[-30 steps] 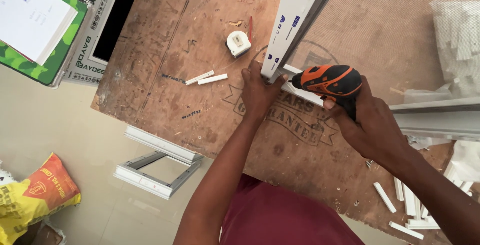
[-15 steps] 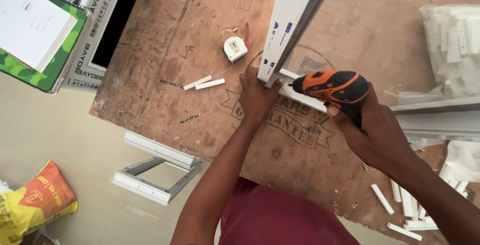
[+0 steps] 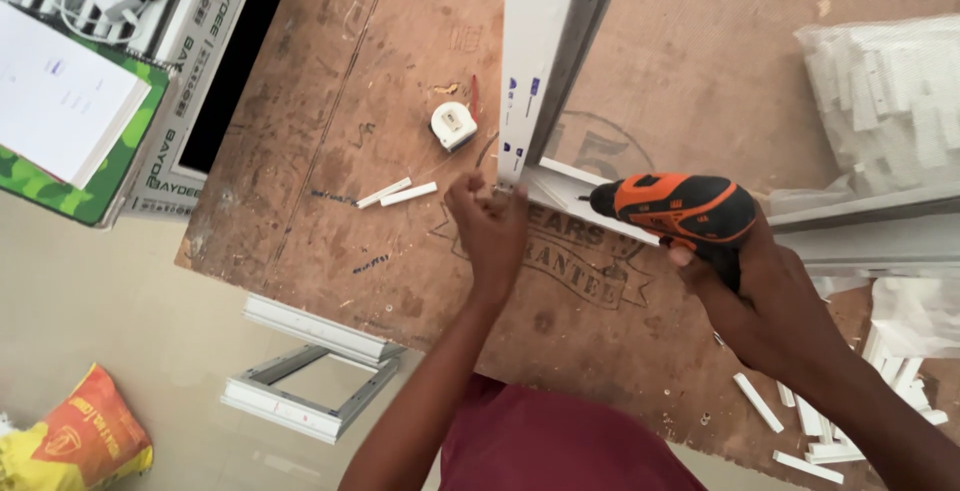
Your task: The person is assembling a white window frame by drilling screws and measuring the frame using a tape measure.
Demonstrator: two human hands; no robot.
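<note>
My right hand point(image 3: 775, 296) grips an orange and black cordless drill point(image 3: 675, 209), its bit pointing left at the corner of a white window frame profile point(image 3: 540, 61). That profile runs up from the corner on the brown plywood worktop point(image 3: 350, 241); another white profile point(image 3: 880, 231) runs right from the same corner. My left hand point(image 3: 488, 226) is closed just below the corner's near end, fingers pinched at the profile's tip. What it pinches is too small to tell. A small white tape measure point(image 3: 453, 124) lies left of the profile.
Two short white offcuts point(image 3: 395, 193) lie on the board. More offcuts point(image 3: 830, 431) are scattered at lower right. A bag of white pieces point(image 3: 890, 101) sits at right. A small white frame point(image 3: 310, 376) lies on the floor, beside an orange sack point(image 3: 75, 441). A notebook point(image 3: 65, 121) rests at upper left.
The drill has drawn back to the right, away from the frame corner. My left hand stays at the corner.
</note>
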